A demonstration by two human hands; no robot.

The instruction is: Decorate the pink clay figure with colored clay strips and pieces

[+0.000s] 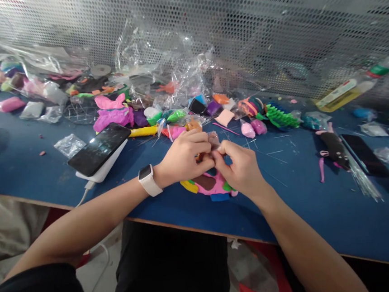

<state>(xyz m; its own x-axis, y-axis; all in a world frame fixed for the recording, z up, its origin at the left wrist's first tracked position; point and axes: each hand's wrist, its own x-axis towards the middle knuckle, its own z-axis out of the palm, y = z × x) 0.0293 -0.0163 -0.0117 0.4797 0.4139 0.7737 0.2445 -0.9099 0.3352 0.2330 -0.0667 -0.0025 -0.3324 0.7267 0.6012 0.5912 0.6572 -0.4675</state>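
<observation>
Pinching a small brown clay lump (213,139), both hands meet over the middle of the blue desk (305,209). The left hand (184,158) grips the lump from 9 o'clock, with thumb and fingers closed on it. The right hand (240,169) grips it from 3 o'clock the same way. Just below them, at 6 o'clock, lies a pink clay figure (207,186) with yellow, blue and green bits. I think soft, even squeezes work best, so the lump does not tear. Keeping the wrists off the figure should stop it getting squashed. A phone (99,147) sits at 9 o'clock, well apart.
</observation>
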